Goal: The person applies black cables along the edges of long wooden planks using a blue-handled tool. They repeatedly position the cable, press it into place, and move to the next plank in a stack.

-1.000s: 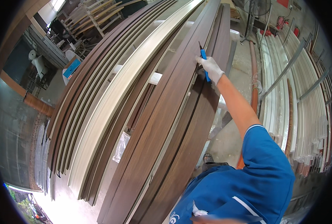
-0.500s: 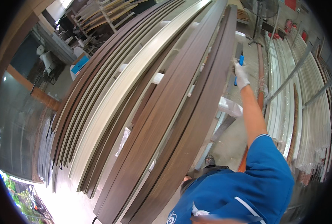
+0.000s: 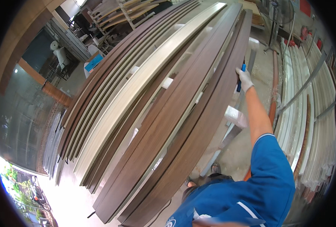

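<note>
My right hand (image 3: 245,80), in a pale glove, is closed round a slim blue-handled tool (image 3: 243,67). The kind of tool cannot be made out. It sits at the right edge of a long brown wood-grain board (image 3: 228,77), toward its far end; whether tool and board touch is unclear. Left of that lies another long brown board (image 3: 187,79), then a cream board (image 3: 141,77). Several narrow brown lengths (image 3: 100,92) run side by side farther left. My left hand is out of view.
Plastic-wrapped supports (image 3: 236,115) stick out beneath the boards' right side. Long pale lengths (image 3: 289,94) are stacked along the right, beside an orange pipe (image 3: 275,87). A pedestal fan (image 3: 272,26) stands at the far right. Glass (image 3: 24,128) fills the left side.
My right hand has drawn back slightly toward me along the board's edge, with the tool still in it. The whole view has shifted a little, so the boards sit farther right.
</note>
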Available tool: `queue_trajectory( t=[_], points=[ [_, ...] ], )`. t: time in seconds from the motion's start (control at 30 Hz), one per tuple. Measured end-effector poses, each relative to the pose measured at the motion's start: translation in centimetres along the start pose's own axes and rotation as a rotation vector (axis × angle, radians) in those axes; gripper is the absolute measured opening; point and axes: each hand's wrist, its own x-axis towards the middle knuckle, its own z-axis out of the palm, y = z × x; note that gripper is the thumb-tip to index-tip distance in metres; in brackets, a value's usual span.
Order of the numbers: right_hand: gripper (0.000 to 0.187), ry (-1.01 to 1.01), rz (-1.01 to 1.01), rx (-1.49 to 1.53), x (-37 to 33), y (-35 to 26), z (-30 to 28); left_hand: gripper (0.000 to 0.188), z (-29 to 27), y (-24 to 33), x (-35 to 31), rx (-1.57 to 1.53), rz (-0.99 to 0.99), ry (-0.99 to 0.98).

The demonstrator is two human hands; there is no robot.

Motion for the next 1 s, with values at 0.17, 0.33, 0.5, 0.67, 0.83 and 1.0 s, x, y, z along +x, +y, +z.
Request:
queue_trajectory(
  t=[0.17, 0.33, 0.5, 0.67, 0.83, 1.0],
  points=[
    [0.035, 0.016, -0.031, -0.196, -1.2, 0.2, -1.2, 0.068, -2.1, -2.3, -0.7, 0.009, -0.038, 0.004],
    [0.036, -0.029, 0.098, -0.163, -6.4, 0.2, -2.2, 0.086, -4.8, -5.7, 0.2, 0.099, -0.359, -0.191],
    [0.035, -0.055, 0.095, -0.122, -7.7, -0.3, -2.5, 0.086, -6.2, -7.7, 1.0, 0.108, -0.331, -0.164],
    [0.029, -0.038, 0.159, -0.181, -7.5, -0.7, -3.7, 0.086, -6.8, -8.5, 1.9, 0.126, -0.329, -0.191],
    [0.026, -0.024, 0.153, -0.170, -7.4, -1.0, -4.0, 0.086, -7.5, -9.0, 3.2, 0.145, -0.313, -0.222],
    [0.031, -0.031, 0.237, -0.177, -8.1, -0.7, -2.9, 0.086, -7.6, -8.6, 4.1, 0.147, -0.294, -0.228]
  ],
)
